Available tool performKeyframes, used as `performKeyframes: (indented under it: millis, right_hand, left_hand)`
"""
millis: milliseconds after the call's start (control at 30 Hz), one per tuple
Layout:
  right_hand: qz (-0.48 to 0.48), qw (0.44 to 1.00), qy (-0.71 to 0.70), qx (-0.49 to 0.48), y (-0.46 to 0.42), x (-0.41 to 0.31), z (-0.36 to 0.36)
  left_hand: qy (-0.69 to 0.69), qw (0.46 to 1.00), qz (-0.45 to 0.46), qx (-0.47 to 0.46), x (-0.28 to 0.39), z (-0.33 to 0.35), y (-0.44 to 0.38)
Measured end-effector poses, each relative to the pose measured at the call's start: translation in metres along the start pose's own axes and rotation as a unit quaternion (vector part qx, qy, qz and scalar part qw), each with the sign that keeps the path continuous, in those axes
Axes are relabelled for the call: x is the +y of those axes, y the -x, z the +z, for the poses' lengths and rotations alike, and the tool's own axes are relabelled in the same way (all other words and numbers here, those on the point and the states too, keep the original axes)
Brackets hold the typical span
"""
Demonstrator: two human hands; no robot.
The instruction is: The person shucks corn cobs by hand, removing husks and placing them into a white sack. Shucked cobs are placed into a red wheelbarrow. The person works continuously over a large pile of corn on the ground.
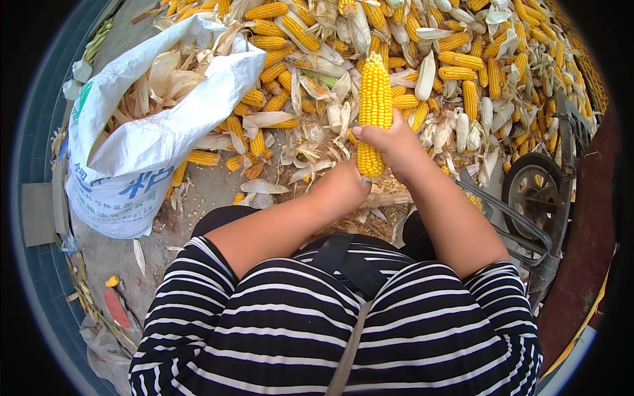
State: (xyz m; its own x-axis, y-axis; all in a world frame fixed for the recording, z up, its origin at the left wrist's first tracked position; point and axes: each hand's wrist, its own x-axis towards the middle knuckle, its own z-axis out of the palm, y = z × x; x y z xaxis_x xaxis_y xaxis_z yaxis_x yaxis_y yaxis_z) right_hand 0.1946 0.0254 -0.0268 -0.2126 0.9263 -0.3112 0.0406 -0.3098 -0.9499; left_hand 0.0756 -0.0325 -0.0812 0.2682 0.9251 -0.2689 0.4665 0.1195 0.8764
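Observation:
Upright before me is a bare yellow ear of corn [375, 99], its tip pointing away and its husk off. My right hand [391, 136] grips it around the lower half, thumb across the kernels. At the butt end, my left hand [349, 180] is curled against the ear's left side. Most of the left fingers are hidden behind the ear. A pale stub shows at the butt beside the left hand. Beyond both hands spreads a heap of yellow corn ears [458, 59] mixed with dry husks [342, 111].
A white woven sack [148, 143] full of loose husks [168, 79] stands open at the left and bears printing. On the right are a cart wheel [532, 193] and a bent metal tube frame [515, 218]. Loose kernels and husk scraps litter the concrete floor [193, 225].

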Motion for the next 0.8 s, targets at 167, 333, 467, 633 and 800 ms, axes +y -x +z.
performKeyframes:
  millis: [167,333,467,633,800]
  right_hand:
    - [0.077,0.994,-0.038,-0.068,-0.002,0.009,-0.014]
    - [0.175,0.969,-0.119,-0.128,0.006,0.009,-0.027]
    - [0.145,0.963,-0.226,-0.002,-0.002,0.022,-0.029]
    - [0.072,0.947,-0.293,0.113,-0.023,0.043,-0.041]
    - [0.039,0.878,-0.381,0.285,-0.035,0.013,-0.127]
  left_hand:
    - [-0.154,0.987,0.015,-0.049,-0.001,0.004,0.008]
    - [-0.232,0.959,0.118,-0.113,0.002,0.003,0.016]
    - [-0.16,0.982,0.079,-0.058,0.006,0.004,0.017]
    - [0.041,0.986,0.131,-0.097,0.01,0.002,0.008]
    - [0.064,0.988,0.117,-0.076,-0.003,-0.009,0.015]
